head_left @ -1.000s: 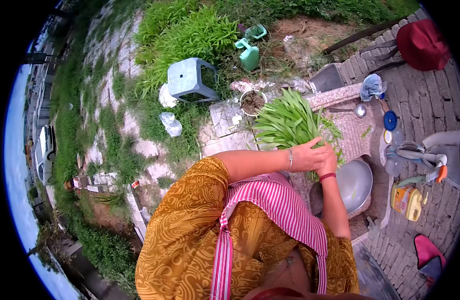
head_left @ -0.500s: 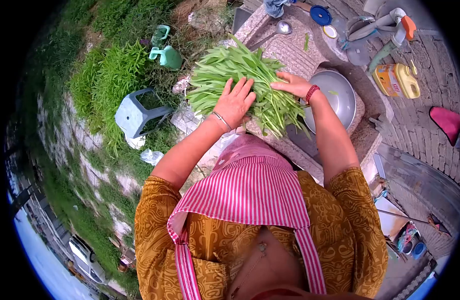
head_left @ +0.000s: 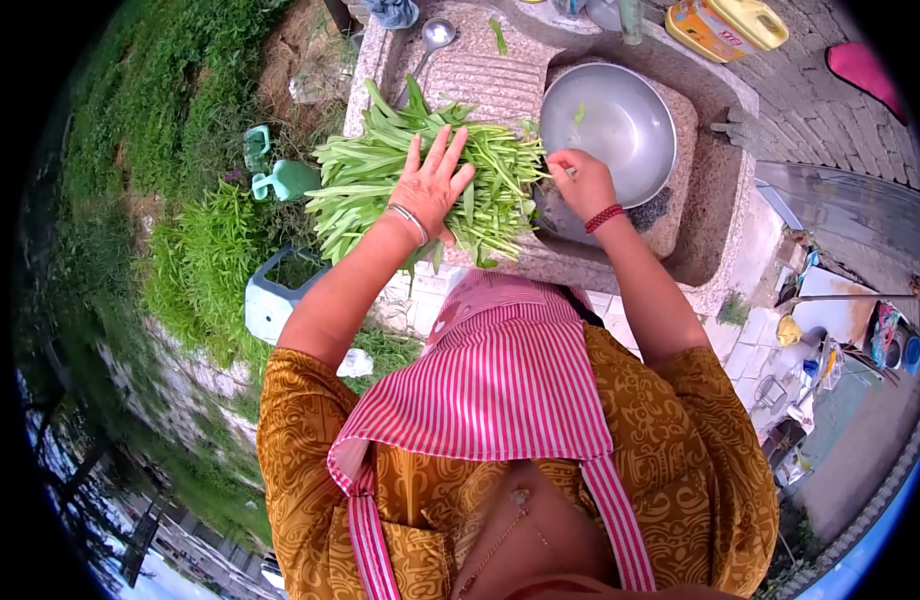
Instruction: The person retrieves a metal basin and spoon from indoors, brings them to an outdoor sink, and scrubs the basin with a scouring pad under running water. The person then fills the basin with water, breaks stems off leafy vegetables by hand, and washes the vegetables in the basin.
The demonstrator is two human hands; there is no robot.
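A large heap of leafy greens lies on the stone ledge, leaves to the left and stems to the right. My left hand presses down on the heap with its fingers spread. Just off the stem ends, my right hand is closed in a pinch; whatever lies between its fingertips is too small to make out. Behind that hand sits a wide metal bowl in the stone sink, with a bit of green leaf inside.
A metal ladle rests on the ribbed ledge near a stray leaf. A yellow jug stands beyond the sink. To the left are a green plastic watering can and a plastic stool on the grass.
My right hand has come off the stems toward the bowl's near edge, its fingers drawn together. My left hand stays spread on the greens. The view has shifted, showing more of the sink.
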